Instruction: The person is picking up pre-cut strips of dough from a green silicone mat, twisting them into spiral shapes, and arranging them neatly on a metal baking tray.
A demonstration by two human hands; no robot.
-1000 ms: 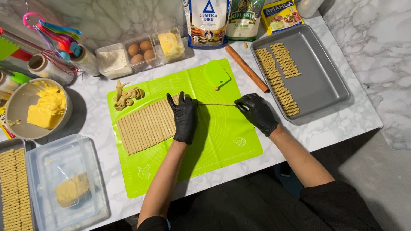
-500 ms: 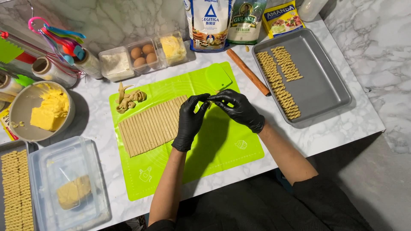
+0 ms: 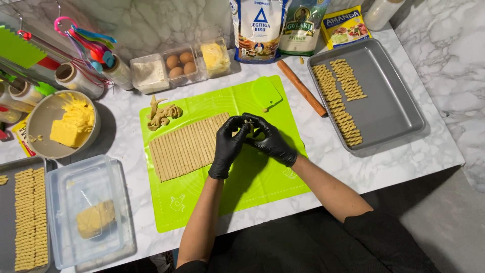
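Both hands wear black gloves and meet over a bright green silicone mat (image 3: 262,177). My left hand (image 3: 230,144) and my right hand (image 3: 270,139) pinch a small folded strip of tan dough (image 3: 248,124) between their fingertips, just above the mat. To their left lies a flat sheet of dough cut into several thin strips (image 3: 187,146). Dough scraps (image 3: 162,115) sit at the mat's far left corner. A green plastic scraper (image 3: 266,93) rests at the mat's far edge.
A grey baking tray (image 3: 389,106) at right holds rows of twisted dough pieces; a wooden rolling pin (image 3: 302,87) lies beside it. Another filled tray (image 3: 10,202), a lidded plastic box (image 3: 88,212), a bowl of butter (image 3: 63,124), eggs (image 3: 179,63) and bags stand around.
A second ago my hands were apart, stretching a thin dough strip between them. They have come together, and the strip is now folded up between the fingertips.
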